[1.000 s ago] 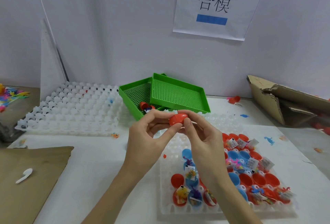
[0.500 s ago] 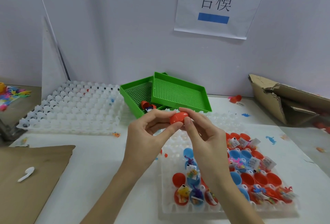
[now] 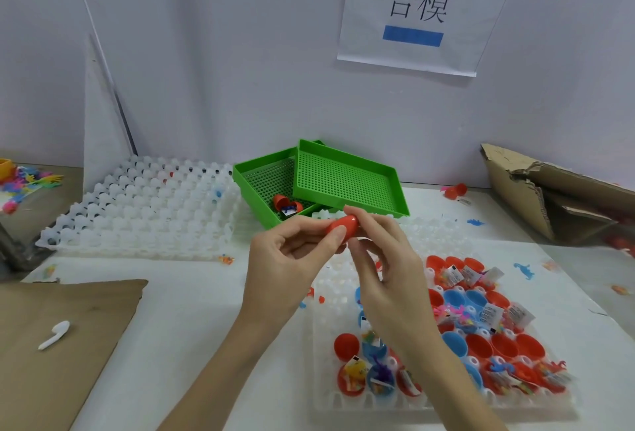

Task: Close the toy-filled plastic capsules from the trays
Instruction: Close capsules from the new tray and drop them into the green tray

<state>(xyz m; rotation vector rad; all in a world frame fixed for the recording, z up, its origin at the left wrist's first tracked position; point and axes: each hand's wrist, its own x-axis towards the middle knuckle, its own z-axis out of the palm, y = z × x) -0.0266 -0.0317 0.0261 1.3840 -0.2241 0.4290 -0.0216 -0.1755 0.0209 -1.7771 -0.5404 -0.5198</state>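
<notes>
Red capsule [image 3: 343, 225] remains pinched between left hand [image 3: 288, 259] and right hand [image 3: 385, 265], fingers clamped on it, barely shifted; closure apparently finishing above the tray [image 3: 446, 406].

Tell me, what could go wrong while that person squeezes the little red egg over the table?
The red capsule is pinched only by the fingertips of the left hand and right hand, so it might slip and fall among the open capsules in the white tray below. The right forearm hangs low over that tray and could knock toys or paper tags out of the open halves. A tag caught in the seam might also keep a capsule from closing fully.
</notes>
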